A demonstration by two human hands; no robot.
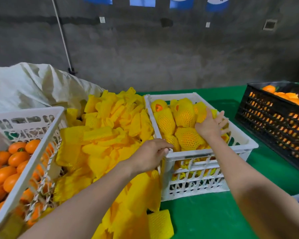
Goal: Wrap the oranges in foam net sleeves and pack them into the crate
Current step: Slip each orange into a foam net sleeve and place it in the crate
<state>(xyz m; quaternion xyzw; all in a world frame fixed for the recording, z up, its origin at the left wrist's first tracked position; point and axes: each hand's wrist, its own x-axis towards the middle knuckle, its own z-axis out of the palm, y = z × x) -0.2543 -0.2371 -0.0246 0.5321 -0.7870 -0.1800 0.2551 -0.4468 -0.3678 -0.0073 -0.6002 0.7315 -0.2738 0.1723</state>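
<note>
Ideally, the crate (188,152) is steadied at its seven-o'clock corner by the gripping left hand (150,154) while wrapped oranges (188,137) are settled snugly by the spread-fingered right hand (211,125).

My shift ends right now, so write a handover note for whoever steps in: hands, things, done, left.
Left hand grips the near corner of the white crate.
Right hand lies open on the wrapped oranges inside it.
Done: many wrapped oranges packed.
Left: bare oranges fill the basket on the left; foam net sleeves are heaped between basket and crate.
</note>
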